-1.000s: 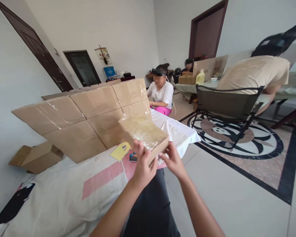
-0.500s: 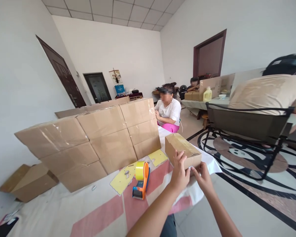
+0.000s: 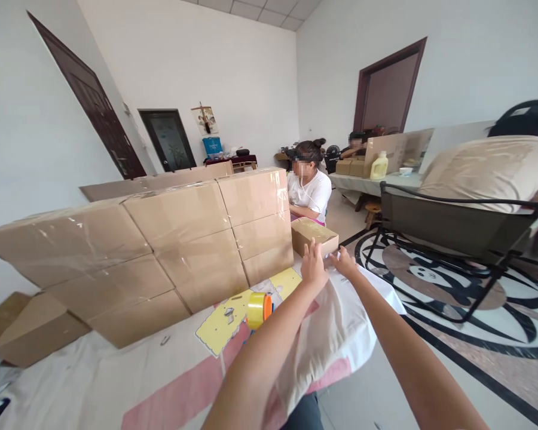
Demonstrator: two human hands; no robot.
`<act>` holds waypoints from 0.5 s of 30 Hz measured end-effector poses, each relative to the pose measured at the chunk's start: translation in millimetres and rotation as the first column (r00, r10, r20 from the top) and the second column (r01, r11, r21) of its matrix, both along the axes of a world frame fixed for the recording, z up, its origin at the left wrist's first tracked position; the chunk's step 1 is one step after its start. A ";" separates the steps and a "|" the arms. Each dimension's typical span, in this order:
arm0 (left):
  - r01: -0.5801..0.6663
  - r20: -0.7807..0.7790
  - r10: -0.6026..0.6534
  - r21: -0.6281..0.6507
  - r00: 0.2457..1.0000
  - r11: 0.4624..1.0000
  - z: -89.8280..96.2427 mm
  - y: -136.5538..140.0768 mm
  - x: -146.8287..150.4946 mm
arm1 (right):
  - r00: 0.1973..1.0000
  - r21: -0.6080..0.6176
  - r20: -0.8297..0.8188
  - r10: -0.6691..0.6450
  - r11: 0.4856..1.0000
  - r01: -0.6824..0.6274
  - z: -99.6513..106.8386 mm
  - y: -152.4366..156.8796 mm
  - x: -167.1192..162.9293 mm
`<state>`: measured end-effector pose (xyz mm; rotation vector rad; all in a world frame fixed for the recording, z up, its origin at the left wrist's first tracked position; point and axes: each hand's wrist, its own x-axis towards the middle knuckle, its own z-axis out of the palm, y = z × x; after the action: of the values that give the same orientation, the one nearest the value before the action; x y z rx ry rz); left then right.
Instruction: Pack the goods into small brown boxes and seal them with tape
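Observation:
A small taped cardboard box (image 3: 312, 234) lies at the far right end of the cloth-covered table, beside the stack of boxes. My left hand (image 3: 314, 267) is at its near face with the fingers spread and raised; I cannot tell if they still touch it. Close to the box's near right corner is my right hand (image 3: 344, 263), fingers stretched out and not wrapped round anything. A tape dispenser with a yellow roll (image 3: 256, 310) stands on the table, partly hidden behind my left forearm.
Stacked cardboard boxes (image 3: 197, 245) form a wall along the table's far side. An open carton (image 3: 36, 331) is at far left. Across the table sits a person in a white top (image 3: 316, 191). To the right, a person in beige leans over a folding chair (image 3: 448, 233).
The box has slid away from me along the table, up against the stack's right end. Both arms have stretched forward, and my fingers have loosened from it. The view has shifted slightly.

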<state>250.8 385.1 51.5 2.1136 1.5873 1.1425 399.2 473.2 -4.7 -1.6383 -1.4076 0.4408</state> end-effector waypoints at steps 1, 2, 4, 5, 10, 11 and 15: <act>0.044 -0.019 -0.044 0.000 0.999 0.999 7.5 -24.6 -15.0 | 0.999 0.017 0.005 -0.035 0.999 0.035 1.9 -10.3 1.3; 0.093 -0.043 -0.092 0.008 0.995 0.996 14.1 -53.7 -34.3 | 0.998 0.035 0.010 -0.065 0.997 0.064 2.4 -23.7 2.6; 0.177 -0.143 -0.164 0.087 0.976 0.980 24.5 -118.3 -85.4 | 0.997 0.086 0.018 -0.077 0.993 0.075 1.2 -57.2 1.6; 0.169 -0.173 -0.147 0.117 0.974 0.979 28.2 -150.1 -116.1 | 0.998 0.113 0.018 -0.054 0.992 0.052 1.3 -75.5 -2.7; -0.100 -0.208 0.114 0.077 0.971 0.992 31.5 -254.8 -281.6 | 0.970 0.242 0.004 0.245 0.940 -0.239 40.0 -150.9 -89.8; -0.196 -0.168 0.202 0.051 0.965 0.979 29.2 -263.9 -313.3 | 0.945 0.250 0.031 0.325 0.913 -0.322 53.9 -161.4 -122.6; -0.598 0.141 0.595 -0.031 0.791 0.801 13.3 -283.9 -436.6 | 0.661 0.240 0.095 0.744 0.627 -0.741 90.6 -204.6 -288.9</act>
<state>-185.8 101.2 64.8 1.5043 2.2580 1.4462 110.2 268.6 86.0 -0.7598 -2.0189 0.6929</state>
